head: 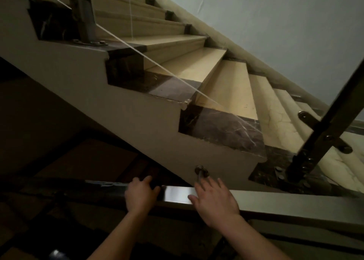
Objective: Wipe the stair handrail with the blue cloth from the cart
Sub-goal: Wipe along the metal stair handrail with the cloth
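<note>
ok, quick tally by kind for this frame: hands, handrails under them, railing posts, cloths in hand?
Hands: 2, left hand and right hand
Handrail: 1
Railing posts: 2, upper-left post and right post
Cloths in hand: 0
Total: 5

Location: an indoor stairwell of a building. Indicators: a flight of cream stone steps point(226, 82) with dark marble edging point(222, 127), a flat metal handrail point(275, 202), a metal post point(323, 129) bolted to the stair edge, and a plain painted wall point(275, 23) alongside the flight.
</note>
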